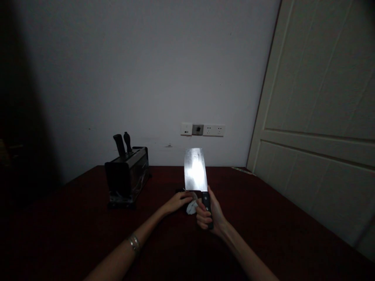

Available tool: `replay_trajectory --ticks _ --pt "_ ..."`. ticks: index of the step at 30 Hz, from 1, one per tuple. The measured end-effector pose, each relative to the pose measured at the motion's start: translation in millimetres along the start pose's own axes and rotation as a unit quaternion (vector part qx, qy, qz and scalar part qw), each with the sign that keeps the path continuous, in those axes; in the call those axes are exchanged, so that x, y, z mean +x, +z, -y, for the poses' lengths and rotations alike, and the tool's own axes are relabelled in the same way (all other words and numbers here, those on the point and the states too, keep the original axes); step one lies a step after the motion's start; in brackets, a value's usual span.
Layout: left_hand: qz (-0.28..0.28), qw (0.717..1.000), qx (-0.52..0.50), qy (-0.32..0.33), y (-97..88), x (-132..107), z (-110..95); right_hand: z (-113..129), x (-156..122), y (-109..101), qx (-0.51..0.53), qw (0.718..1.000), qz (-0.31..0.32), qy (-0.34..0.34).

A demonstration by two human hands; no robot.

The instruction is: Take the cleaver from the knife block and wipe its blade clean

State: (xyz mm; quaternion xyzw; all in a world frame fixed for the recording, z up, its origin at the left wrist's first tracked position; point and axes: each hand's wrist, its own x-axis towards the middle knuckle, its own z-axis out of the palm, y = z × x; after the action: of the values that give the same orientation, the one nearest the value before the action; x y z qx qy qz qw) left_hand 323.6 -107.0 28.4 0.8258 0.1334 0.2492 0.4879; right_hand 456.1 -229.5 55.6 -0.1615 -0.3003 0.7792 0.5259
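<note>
A cleaver (195, 169) with a broad shiny blade and a black riveted handle stands almost upright in front of me. My right hand (209, 212) is closed around its handle. Just left of the handle, my left hand (177, 201) has its fingers bent over a crumpled white cloth or tissue (191, 207), below the blade's lower edge. Part of the cloth is hidden by the fingers. Behind my left hand lies a small dark object (179, 190), mostly covered and too dim to name.
On the left of the dark red table (164, 249) stands a black and silver knife block (129, 175) with two black handles sticking up. Behind the table is a wall with a row of sockets (202, 129). A pale panelled door (316, 117) borders the right side.
</note>
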Motion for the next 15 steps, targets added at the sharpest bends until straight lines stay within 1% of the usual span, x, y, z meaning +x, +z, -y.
replay_trajectory --ticks 4,7,11,15 --pt "-0.027 1.0 -0.005 0.008 1.5 1.2 3.9 -2.5 2.4 -3.0 -0.015 1.0 -0.001 0.0" --pt "-0.055 0.998 -0.027 -0.008 -0.6 1.5 8.9 -4.0 3.7 -5.0 -0.027 1.0 -0.003 0.007" --pt "-0.094 0.994 -0.051 -0.029 -3.4 3.8 17.6 -5.6 4.7 -7.7 -0.045 0.999 -0.022 0.012" --pt "-0.104 0.993 -0.035 -0.036 -2.4 5.1 20.3 -6.8 5.7 -9.5 -0.053 0.998 -0.031 0.012"
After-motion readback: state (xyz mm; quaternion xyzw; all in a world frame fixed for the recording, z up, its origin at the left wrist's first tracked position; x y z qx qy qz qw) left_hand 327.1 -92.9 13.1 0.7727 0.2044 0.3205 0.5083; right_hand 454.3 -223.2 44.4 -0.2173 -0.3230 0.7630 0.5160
